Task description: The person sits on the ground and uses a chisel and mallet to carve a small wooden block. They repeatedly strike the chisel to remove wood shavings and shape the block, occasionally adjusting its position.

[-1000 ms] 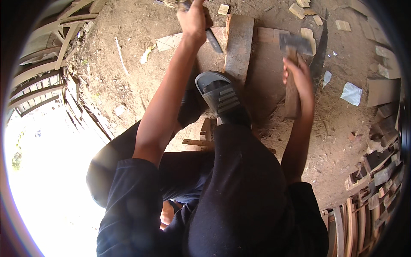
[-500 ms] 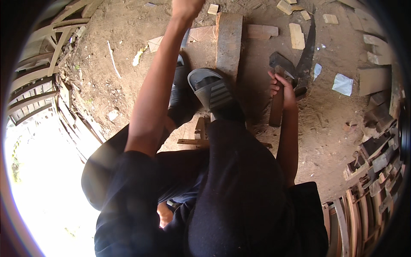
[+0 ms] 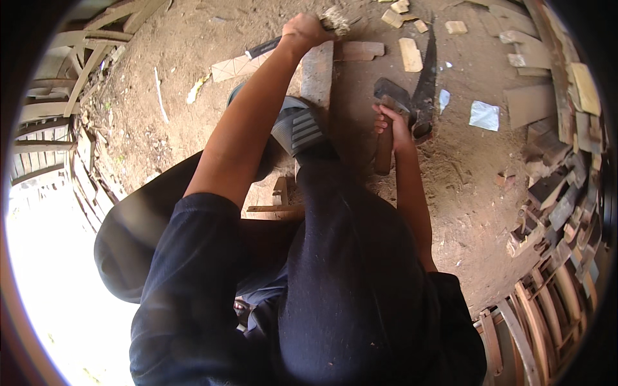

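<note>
My left hand (image 3: 305, 31) reaches far forward and is closed round a chisel. The chisel's dark blade (image 3: 262, 47) points left, and its pale, frayed end (image 3: 335, 22) sticks out to the right of my fist. Below that hand lies a thick grey wooden beam (image 3: 317, 76), across a flat board (image 3: 235, 68) with pencilled lines. On the right, my right hand (image 3: 394, 125) grips a hammer by its wooden handle (image 3: 383, 153), just below the dark head (image 3: 391, 94). The hammer is held low, over the dirt ground.
A long dark tapering blade (image 3: 426, 71), perhaps a saw, lies right of the hammer. Wood offcuts (image 3: 410, 55) and a white scrap (image 3: 484, 116) are scattered on the ground. Stacked wood (image 3: 547, 193) lines the right side. My sandalled foot (image 3: 302, 132) rests beside the beam.
My left hand has swung right and come lower in view, bringing the chisel's blade and frayed end into sight over the beam. The view has shifted; my right hand keeps its grip.
</note>
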`<state>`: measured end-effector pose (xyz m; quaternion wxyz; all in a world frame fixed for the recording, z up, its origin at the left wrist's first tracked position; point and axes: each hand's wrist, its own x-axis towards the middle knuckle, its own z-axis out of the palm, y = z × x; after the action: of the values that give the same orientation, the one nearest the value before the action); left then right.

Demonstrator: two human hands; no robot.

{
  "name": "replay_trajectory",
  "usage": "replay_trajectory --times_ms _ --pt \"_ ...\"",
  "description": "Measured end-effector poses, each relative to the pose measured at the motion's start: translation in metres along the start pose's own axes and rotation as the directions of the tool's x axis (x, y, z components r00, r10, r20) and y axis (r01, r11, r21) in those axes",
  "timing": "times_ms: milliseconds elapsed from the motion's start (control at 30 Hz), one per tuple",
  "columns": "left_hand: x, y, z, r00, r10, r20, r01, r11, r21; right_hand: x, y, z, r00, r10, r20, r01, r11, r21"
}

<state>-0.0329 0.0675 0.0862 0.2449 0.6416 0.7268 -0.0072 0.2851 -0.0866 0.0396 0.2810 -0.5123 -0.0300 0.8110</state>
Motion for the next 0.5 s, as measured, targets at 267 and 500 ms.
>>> replay_trajectory --times_ms 267,500 --pt "-0.029 -0.025 -0.013 0.998 -0.061 -0.017 0.062 0.996 0.068 0.008 0.000 -0.002 0.999 -0.015 0.038 0.014 1.000 0.012" --pt "-0.021 -0.060 -0.020 0.995 0.068 0.079 -0.064 0.996 -0.055 -0.001 0.008 0.005 0.999 0.034 0.000 -0.034 0.994 -0.100"
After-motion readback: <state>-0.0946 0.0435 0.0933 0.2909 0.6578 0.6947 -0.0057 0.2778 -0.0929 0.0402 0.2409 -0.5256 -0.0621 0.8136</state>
